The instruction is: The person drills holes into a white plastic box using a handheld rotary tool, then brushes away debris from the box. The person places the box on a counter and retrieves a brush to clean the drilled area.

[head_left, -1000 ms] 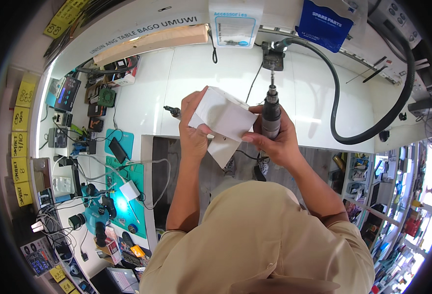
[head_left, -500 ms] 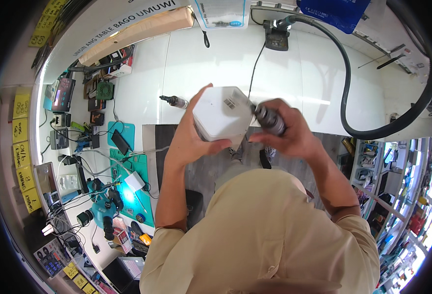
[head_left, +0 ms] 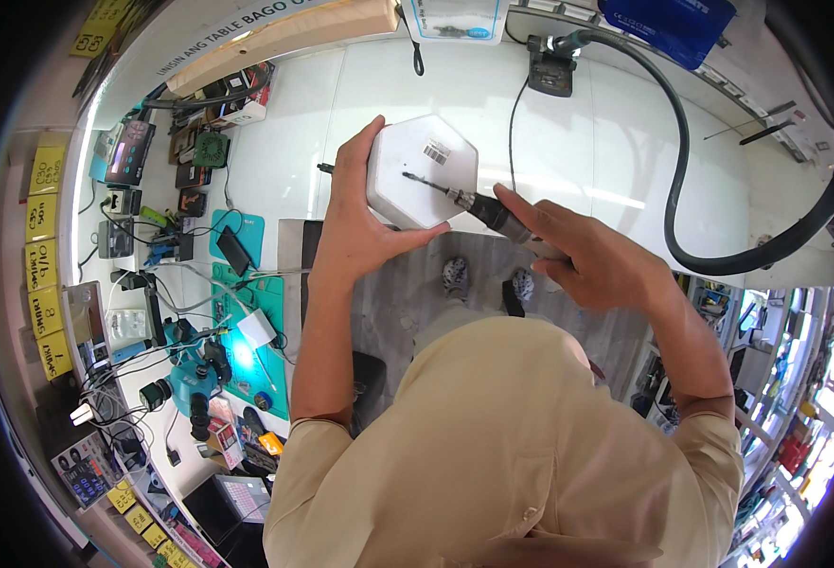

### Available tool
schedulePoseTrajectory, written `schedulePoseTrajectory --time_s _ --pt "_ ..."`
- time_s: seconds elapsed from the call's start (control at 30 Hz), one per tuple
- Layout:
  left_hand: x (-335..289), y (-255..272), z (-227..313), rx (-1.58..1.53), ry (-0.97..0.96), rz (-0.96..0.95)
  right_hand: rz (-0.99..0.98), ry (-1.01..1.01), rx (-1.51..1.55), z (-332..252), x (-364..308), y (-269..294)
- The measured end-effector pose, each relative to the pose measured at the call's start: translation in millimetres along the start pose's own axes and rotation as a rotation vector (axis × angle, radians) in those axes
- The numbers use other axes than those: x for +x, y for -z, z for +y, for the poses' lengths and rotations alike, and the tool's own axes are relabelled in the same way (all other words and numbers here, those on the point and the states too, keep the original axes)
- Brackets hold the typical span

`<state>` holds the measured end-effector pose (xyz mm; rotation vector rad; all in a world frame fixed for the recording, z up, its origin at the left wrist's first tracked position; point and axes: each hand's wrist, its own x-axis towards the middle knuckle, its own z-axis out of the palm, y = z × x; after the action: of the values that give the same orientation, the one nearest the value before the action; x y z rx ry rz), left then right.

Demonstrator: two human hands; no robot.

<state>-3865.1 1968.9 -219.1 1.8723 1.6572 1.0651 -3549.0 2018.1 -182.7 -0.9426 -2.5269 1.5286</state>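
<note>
Here's the right grip (head_left: 592,254) wrapped round a dark-grey cylindrical hand tool (head_left: 500,217), thin metal bit (head_left: 428,183) aimed ten o'clock across the white hexagonal box (head_left: 412,204); left grip (head_left: 355,227) clasps that at twelve, contents hidden. Beyond, white worktop (head_left: 630,142), black block-shaped fixture (head_left: 551,78) at one.

Your L hand (head_left: 353,216) hides the L side of the white hex box (head_left: 408,206); can't tell if the bit (head_left: 422,179) touches its face. Your R hand (head_left: 595,254) covers the rear of the handpiece (head_left: 495,214). Only the blk tip (head_left: 325,168) of s/thing shows past your L fingers. Blue pkt (head_left: 673,28): cut off up top. Label (head_left: 437,152) print's too sm. to read.
</note>
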Motion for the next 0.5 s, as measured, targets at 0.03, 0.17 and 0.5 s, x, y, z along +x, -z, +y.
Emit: schedulePoseTrajectory --time_s 0.03,0.17,0.5 --pt "-1 -1 0 -0.008 -0.004 -0.004 0.037 0.034 0.012 -1 2 0" --pt "-6 -3 1 0.008 -0.035 -0.001 0.093 0.002 -0.024 -1 5 -8" --pt "-14 2 3 0.046 -0.109 0.002 0.267 0.065 0.284 8 -5 -8"
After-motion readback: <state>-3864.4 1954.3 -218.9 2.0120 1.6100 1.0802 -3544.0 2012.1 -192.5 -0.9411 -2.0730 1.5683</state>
